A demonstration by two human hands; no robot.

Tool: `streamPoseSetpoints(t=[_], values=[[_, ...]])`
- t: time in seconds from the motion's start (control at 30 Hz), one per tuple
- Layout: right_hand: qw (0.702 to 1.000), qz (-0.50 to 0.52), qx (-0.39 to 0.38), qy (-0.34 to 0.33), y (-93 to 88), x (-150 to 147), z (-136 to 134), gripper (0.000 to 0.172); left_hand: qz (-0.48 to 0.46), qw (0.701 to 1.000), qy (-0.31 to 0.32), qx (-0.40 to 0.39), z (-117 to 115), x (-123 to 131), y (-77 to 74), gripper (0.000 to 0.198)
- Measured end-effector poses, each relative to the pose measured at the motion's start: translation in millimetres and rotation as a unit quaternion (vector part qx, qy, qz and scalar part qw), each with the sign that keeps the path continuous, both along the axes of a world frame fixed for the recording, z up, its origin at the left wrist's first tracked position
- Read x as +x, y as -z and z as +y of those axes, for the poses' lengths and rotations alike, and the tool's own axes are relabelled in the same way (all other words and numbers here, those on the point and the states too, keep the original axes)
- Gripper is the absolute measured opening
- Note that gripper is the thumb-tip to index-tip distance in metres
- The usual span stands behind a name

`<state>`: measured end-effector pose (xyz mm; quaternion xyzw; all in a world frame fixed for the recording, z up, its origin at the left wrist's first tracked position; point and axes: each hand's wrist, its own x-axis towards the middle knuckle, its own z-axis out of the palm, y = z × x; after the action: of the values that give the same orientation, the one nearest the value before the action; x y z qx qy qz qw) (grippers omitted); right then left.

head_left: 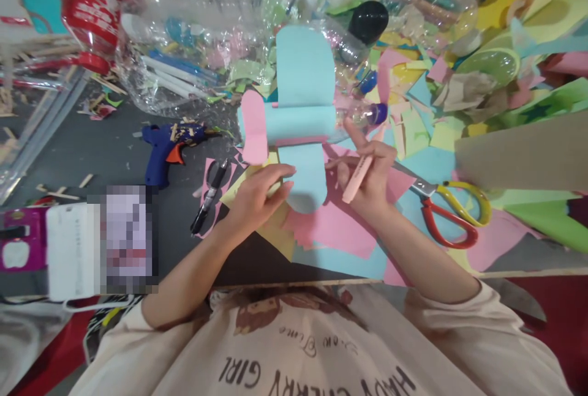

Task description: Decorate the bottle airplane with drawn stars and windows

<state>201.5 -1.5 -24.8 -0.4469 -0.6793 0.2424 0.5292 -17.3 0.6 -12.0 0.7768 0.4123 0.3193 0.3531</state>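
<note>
A plastic bottle with a purple cap [380, 113] lies wrapped in light blue paper [298, 123]. One rounded light blue flap [305, 65] sticks out beyond it, another [305, 179] toward me, and a pink rounded strip [254, 127] crosses its left end. My left hand [261, 197] rests at the left edge of the near flap, fingertips on it and thumb apart. In my right hand [367, 175] is a pink pen-shaped stick [358, 179], gripped between the fingers. The right index finger reaches up beside the bottle.
Scissors with red and yellow handles [452, 212] lie at right on paper scraps. On the left are a blue glue gun [168, 145], a black pen [210, 197] and a white device [71, 252]. Plastic bottles, a red-labelled bottle [94, 16] and coloured paper crowd the back.
</note>
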Motion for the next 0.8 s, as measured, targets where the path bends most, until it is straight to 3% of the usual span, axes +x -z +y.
streamPoseSetpoints(t=[0.13,0.2,0.33,0.43,0.8], values=[[0.999,-0.029,-0.011,0.034,-10.9,7.7,-5.6,0.007,0.089,0.994,0.021,0.067,0.3,1.0,8.4,0.020],[0.999,-0.044,-0.018,0.004,-13.8,10.3,-8.5,0.026,0.125,0.989,0.025,0.073,0.9,1.4,8.3,0.024],[0.987,0.043,-0.111,-0.108,-11.1,8.9,-8.7,0.045,0.199,0.978,0.010,0.065,1.3,2.3,2.7,0.036],[0.975,0.052,-0.163,-0.144,-6.8,7.4,-5.8,0.060,0.207,0.977,0.019,0.056,0.8,2.6,0.5,0.045],[0.973,-0.008,-0.171,-0.156,-3.7,10.7,-5.4,0.063,0.214,0.975,0.022,0.054,1.6,3.0,1.7,0.054]])
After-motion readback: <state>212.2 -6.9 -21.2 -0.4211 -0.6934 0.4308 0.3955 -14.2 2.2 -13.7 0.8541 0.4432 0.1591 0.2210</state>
